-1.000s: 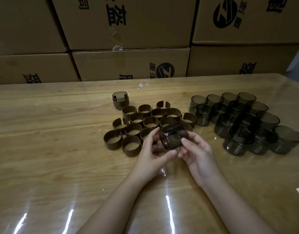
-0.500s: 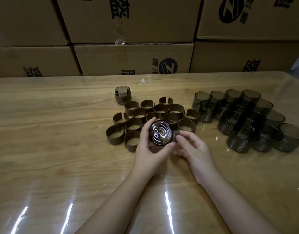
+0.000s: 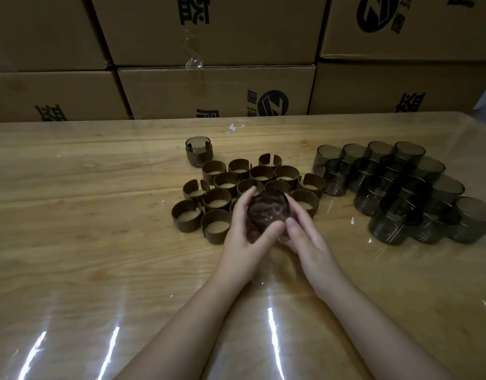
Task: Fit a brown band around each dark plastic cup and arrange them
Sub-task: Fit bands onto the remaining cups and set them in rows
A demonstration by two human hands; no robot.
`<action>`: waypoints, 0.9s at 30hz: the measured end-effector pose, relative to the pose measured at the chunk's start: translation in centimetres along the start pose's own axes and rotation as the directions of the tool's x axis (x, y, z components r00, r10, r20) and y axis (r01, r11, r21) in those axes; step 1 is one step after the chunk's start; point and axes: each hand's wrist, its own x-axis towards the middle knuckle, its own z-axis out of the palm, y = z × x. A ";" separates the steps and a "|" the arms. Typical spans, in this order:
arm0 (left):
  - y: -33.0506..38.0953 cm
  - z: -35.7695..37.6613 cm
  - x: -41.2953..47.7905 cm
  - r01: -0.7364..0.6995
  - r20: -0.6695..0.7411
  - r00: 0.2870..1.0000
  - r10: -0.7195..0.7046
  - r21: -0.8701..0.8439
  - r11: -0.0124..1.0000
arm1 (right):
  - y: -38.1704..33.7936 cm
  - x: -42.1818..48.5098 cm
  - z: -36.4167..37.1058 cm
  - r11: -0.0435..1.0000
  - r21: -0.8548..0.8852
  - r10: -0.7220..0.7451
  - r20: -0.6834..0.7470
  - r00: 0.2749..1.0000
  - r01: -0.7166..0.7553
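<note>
While left hand and right hand grip a cup, cartons show Z logos.

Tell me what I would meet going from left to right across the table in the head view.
The leftmost brown band → dark cup, gripped by the left hand and the right hand → cluster of bare dark cups. The banded cup overlaps the bands, so it is left out.

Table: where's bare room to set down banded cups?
Bare wood left of the banded cup and brown bands, the far strip before the boxes, and the near stretch of table. Crowded: bands mid-table, bare cups right, hardly any gap between them.
</note>
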 end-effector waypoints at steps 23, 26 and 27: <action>0.3 0.7 -0.5 -0.154 -0.017 0.985 0.173 0.370 0.916 | -0.8 0.3 -1.0 0.983 0.171 0.095 -0.200 0.975 -0.061; 0.2 0.9 -0.6 -0.194 0.014 0.978 0.207 0.417 0.888 | -0.4 -0.2 -0.2 0.998 -0.058 -0.050 -0.191 0.980 0.040; 0.3 0.9 -0.6 -0.200 0.019 0.978 0.210 0.396 0.896 | -0.2 -0.4 0.0 0.991 -0.109 -0.097 -0.163 0.982 0.080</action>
